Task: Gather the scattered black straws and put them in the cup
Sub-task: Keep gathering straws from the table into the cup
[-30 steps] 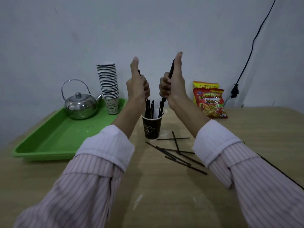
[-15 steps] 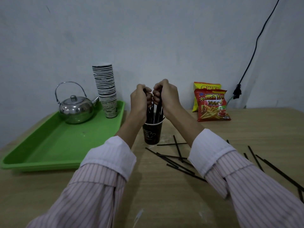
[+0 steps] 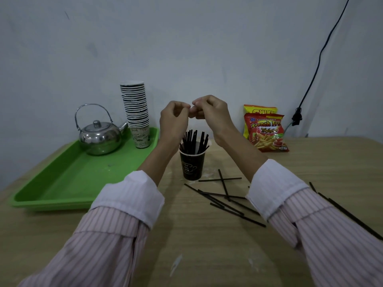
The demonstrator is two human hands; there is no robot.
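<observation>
1. Head view, nearest first: two striped sleeves reach forward over the bare near part of the wooden table (image 3: pixel 196 245). That stretch is open room for sweeping things together.
2. Past the cuffs, loose black straws (image 3: pixel 226 200) lie crossed in a heap right of the table's middle. More straws (image 3: pixel 352 216) trail toward the right edge, partly hidden by the right sleeve. These are still to be gathered; lying flat and overlapped, they will probably need pinching or sliding to lift.
3. Just beyond the heap stands the dark paper cup (image 3: pixel 192 165), upright near the table's middle. A bundle of straws (image 3: pixel 193 141) stands in it and fans against the rim, so part of the job looks done.
4. Above the cup hang the left hand (image 3: pixel 173 119) and the right hand (image 3: pixel 209 112), fingertips nearly meeting. Both are loosely curled and hold nothing that I can see.
5. Along the left edge a green tray (image 3: pixel 62 183) carries a steel kettle (image 3: pixel 99 135) and a stack of cups (image 3: pixel 136 112), so the hands have less room to move on that side.
6. Near the far edge, against the wall, stand two snack bags (image 3: pixel 266 131), well apart from the cup. A black cable (image 3: pixel 315 73) hangs down the wall behind them.
</observation>
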